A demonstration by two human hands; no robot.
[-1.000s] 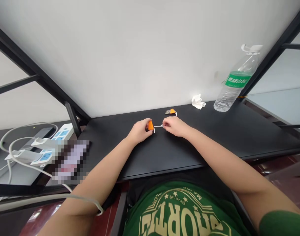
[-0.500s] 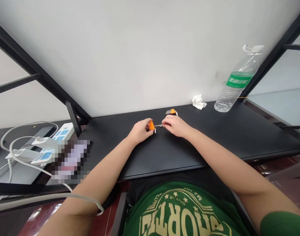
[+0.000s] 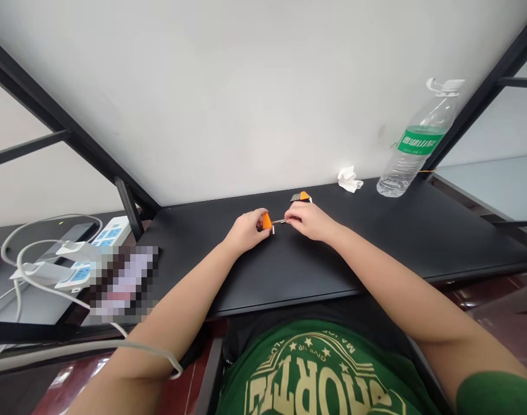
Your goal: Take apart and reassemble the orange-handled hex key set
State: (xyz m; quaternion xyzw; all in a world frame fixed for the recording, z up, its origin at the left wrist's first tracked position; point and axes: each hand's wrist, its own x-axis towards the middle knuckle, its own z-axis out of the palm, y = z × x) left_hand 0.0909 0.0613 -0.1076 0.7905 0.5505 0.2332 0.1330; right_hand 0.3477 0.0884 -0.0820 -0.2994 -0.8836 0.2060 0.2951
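Note:
Above the middle of the black desk, my left hand (image 3: 247, 230) is closed around a small orange-and-black holder (image 3: 267, 221) with a little white tab at its lower edge. A thin metal rod (image 3: 279, 221) runs from the holder's right side to my right hand (image 3: 307, 221). Its other end is pinched between my right fingertips and partly hidden by them. I cannot tell exactly what kind of rod it is. Just behind my right hand lies a second orange-and-black holder (image 3: 305, 196), with several thin metal rods (image 3: 295, 197) sticking out to the left.
A crumpled white tissue (image 3: 349, 180) and a large water bottle (image 3: 415, 144) stand near the wall at the back right. On the left are a white power strip (image 3: 110, 233), plugged chargers, and a white cable (image 3: 137, 344) crossing by my left forearm. Black frame bars flank the desk (image 3: 289, 276).

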